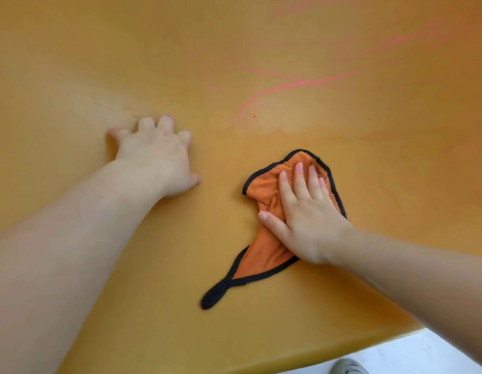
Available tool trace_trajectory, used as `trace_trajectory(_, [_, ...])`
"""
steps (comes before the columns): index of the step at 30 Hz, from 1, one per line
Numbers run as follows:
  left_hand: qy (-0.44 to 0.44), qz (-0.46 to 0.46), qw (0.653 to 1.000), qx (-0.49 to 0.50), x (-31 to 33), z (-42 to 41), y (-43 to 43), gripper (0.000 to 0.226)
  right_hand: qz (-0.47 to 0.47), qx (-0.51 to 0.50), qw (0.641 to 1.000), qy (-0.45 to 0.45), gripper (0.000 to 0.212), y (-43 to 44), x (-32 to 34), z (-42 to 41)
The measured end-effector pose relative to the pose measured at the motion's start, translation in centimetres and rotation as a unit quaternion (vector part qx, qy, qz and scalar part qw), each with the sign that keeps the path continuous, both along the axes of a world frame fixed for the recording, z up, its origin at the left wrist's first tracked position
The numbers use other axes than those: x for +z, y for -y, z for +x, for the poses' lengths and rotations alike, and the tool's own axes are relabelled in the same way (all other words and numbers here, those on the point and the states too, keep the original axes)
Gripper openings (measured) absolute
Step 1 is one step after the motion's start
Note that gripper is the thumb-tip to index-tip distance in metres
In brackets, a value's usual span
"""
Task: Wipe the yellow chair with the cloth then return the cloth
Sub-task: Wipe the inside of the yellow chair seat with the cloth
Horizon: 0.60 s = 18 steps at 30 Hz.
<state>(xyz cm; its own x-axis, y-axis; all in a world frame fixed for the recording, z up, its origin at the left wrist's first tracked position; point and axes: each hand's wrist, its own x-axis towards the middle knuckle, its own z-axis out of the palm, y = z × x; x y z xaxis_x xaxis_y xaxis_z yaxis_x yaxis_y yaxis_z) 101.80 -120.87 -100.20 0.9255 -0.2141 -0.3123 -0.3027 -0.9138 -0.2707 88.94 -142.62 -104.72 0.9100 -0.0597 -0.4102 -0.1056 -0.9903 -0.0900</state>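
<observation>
The yellow chair [234,49] fills nearly the whole view, its smooth seat surface right under me. An orange cloth [264,255] with a black hem lies crumpled on the seat, right of centre, one black corner trailing toward the front. My right hand [302,214] presses flat on the cloth with straight fingers. My left hand [156,155] rests on the bare seat to the left, fingers spread and bent at the tips, holding nothing. Pink streaks [296,85] mark the chair surface beyond the cloth.
The chair's front edge [369,346] runs along the lower right, with pale floor [412,354] below it. The tip of a grey shoe [347,367] shows at the bottom edge.
</observation>
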Motion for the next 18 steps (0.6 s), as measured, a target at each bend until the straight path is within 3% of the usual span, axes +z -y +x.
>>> trace_trajectory(3, [0.017,0.033,0.999,-0.023,1.0,1.1,-1.7,0.115,-0.049,-0.116,0.988,0.086,0.102,2.9,-1.3,6.0])
trace_trajectory(6, [0.001,0.080,0.997,-0.012,1.8,1.8,-3.1,0.150,-0.031,-0.230,0.963,0.138,0.102,4.6,-0.8,12.2])
trace_trajectory(10, [-0.051,0.080,0.995,0.006,1.7,2.1,-2.4,0.163,0.016,-0.254,0.948,0.190,0.100,1.3,-1.1,16.2])
trace_trajectory(12, [-0.072,0.081,0.994,0.024,1.8,2.2,-1.6,0.165,0.029,-0.169,0.966,0.191,0.093,-0.8,-1.7,16.0])
trace_trajectory(15, [-0.091,0.087,0.991,0.046,1.6,2.4,-1.0,0.165,0.039,0.044,0.987,0.150,0.086,-2.6,-2.0,12.4])
trace_trajectory(18, [-0.097,0.088,0.990,0.049,1.4,2.5,-1.0,0.166,0.053,0.249,0.964,0.072,0.078,-1.5,-1.4,6.2])
